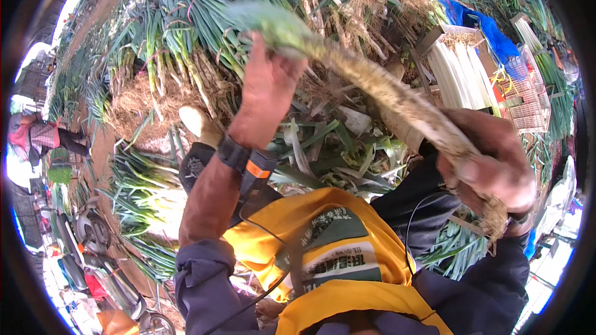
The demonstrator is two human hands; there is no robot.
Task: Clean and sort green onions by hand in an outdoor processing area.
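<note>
Muddy leek (385, 87) between both hands

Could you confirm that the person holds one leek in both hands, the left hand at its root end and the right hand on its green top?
Not quite: the hands are swapped. In the head view the left hand grips the leek near its green top, and the right hand holds its root end. It is one leek, held in both hands.

Big piles of green onions (186, 37) lie on the ground, with a box of white stalks (462, 74), a blue bag (478, 22) and scooters (93, 254) nearby.
</note>
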